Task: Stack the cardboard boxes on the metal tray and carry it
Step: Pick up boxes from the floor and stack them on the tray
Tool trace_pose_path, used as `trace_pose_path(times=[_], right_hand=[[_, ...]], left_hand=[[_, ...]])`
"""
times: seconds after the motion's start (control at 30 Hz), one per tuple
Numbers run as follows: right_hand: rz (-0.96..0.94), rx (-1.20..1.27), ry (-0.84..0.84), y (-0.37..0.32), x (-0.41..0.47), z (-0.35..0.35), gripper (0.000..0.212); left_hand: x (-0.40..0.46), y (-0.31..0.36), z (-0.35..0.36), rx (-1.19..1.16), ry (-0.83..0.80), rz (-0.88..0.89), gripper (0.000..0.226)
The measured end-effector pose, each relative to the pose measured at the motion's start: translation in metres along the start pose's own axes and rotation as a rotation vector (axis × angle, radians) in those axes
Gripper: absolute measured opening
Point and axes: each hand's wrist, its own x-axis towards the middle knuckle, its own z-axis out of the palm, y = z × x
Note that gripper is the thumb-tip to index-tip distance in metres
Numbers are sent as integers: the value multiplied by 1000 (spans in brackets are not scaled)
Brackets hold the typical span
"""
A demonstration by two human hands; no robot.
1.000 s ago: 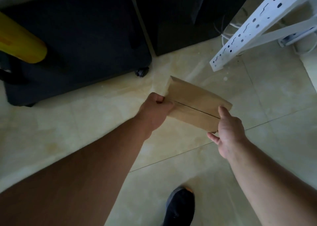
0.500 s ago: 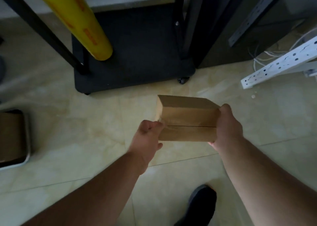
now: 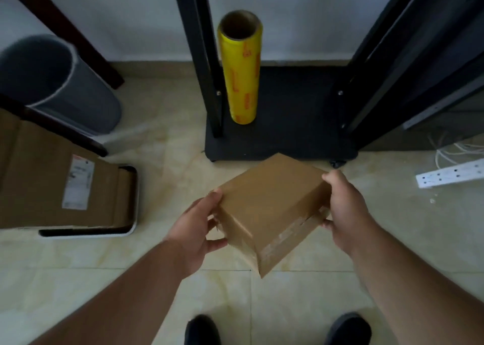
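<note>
A small taped cardboard box [image 3: 267, 208] hangs in the air above the tiled floor, held between both hands. My left hand [image 3: 195, 229] grips its left corner, thumb on top and fingers under. My right hand [image 3: 345, 211] grips its right edge. On the floor at the left lies the metal tray [image 3: 131, 229], with a large flat cardboard box [image 3: 47, 185] bearing a white label resting on it and overhanging to the left.
A black wheeled stand [image 3: 282, 135] with upright posts is straight ahead, a yellow film roll [image 3: 242, 72] standing on it. A grey bin [image 3: 60, 83] sits far left. A white power strip [image 3: 450, 177] and cables lie at right. My shoes [image 3: 203, 330] are below.
The view has swung left and up, bringing the tray and its large box into sight. The held box has turned so a corner points toward me, still in both hands.
</note>
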Motion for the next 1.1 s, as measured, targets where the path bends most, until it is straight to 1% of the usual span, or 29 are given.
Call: trace_pose_path(times=[0.07,0.1,0.17,0.23,0.33,0.43,0.53,0.67,0.9,1.1], right_hand=[[-19,-9,4,-9,-14,21,50],[-39,-14,12,-13,-23,33,53],[-91,-43,7,-19,-42,56,55],[-168,-101,-23,-21,-62,77,62],[-254,-176,-76,-19,-90,100,66],[-337,-187,-173,-13,-118,118,60],[-421,-161,-247,-10,-139,128,51],[-455,-144,-329,-4,-159,132,48],[-480,-150,-343,5,-186,119,43],[-497,-122,-338,17,-202,119,41]], left_hand=[[-15,9,-20,-6,-37,4,40],[-22,12,-29,-8,-46,14,39],[-35,16,-45,-32,-33,53,36],[-47,18,-58,-68,25,92,32],[-64,19,-73,-140,83,141,22],[-79,22,-83,-208,124,205,17],[-93,27,-88,-238,169,263,24],[-112,28,-92,-248,212,317,29],[-151,20,-93,-223,222,362,26],[-167,8,-107,-198,204,421,33]])
